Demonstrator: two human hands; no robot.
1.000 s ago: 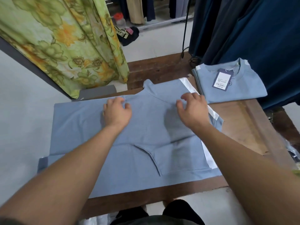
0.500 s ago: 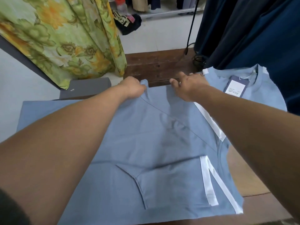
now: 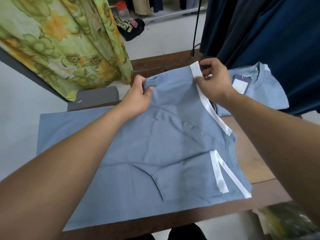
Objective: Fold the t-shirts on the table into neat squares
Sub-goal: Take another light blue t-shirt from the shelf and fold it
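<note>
Here both hands pinch the far edge of the shirt (image 3: 155, 144), lifted off the table (image 3: 256, 163) while the near part lies flat below the grips. The left hand (image 3: 138, 96) bunches plain cloth between thumb and fingers; the right hand (image 3: 213, 80) nips the white-banded corner. Holding two points apart keeps the edge taut, likely so it can be brought toward the near hem. Beyond the right grip lies a folded shirt (image 3: 263, 90) with its tag up.
</note>
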